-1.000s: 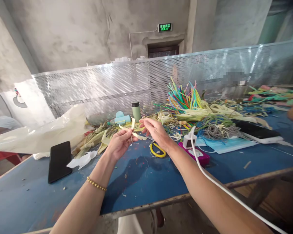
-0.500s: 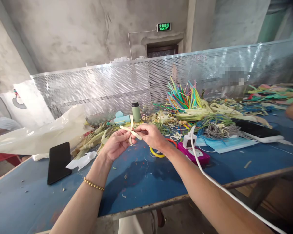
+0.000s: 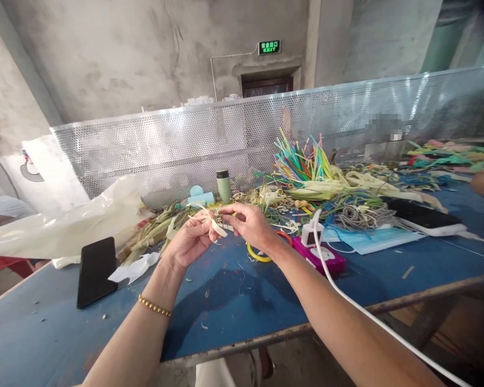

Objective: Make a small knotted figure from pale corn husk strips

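Note:
My left hand (image 3: 189, 242) and my right hand (image 3: 246, 226) meet above the blue table (image 3: 234, 301), fingers pinched on a pale cream strip (image 3: 214, 224) folded between them. The strip's ends stick out above and below my fingertips. A gold bead bracelet (image 3: 154, 306) is on my left wrist. Just beyond my hands lies a heap of pale husk-like strips (image 3: 157, 231).
A black phone (image 3: 97, 271) lies at the left, with a torn white scrap (image 3: 134, 267) beside it. A yellow ring (image 3: 258, 252), a pink power bank (image 3: 320, 257) with a white cable, coloured strips (image 3: 302, 161), another phone (image 3: 423, 217) and a green flask (image 3: 225, 186) are nearby. A perforated metal screen (image 3: 145, 150) backs the table.
My hands have come closer together and shifted slightly left. The cream strip, loosely crossed before, is now bunched tighter between my fingertips.

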The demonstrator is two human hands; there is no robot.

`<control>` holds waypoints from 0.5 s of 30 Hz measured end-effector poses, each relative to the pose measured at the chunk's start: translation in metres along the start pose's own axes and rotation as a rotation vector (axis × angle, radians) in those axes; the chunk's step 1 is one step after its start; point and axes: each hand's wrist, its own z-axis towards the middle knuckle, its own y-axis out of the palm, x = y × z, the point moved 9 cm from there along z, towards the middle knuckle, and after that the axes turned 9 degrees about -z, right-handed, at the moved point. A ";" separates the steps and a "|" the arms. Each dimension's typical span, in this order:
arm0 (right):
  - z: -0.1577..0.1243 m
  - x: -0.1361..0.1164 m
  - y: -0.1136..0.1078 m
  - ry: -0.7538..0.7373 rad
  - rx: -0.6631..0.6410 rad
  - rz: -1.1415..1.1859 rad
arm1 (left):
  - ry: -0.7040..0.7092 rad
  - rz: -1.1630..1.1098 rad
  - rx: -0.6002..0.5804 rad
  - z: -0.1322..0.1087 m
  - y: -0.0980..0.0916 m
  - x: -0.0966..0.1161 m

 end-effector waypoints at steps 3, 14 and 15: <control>-0.001 0.005 -0.003 0.090 -0.002 0.071 | 0.007 0.000 -0.011 0.000 0.003 0.002; -0.003 -0.023 0.010 -0.249 -0.099 -0.204 | 0.032 -0.032 0.030 0.000 -0.005 0.004; -0.004 -0.024 0.010 -0.277 -0.094 -0.234 | 0.034 -0.031 0.027 0.000 -0.005 0.004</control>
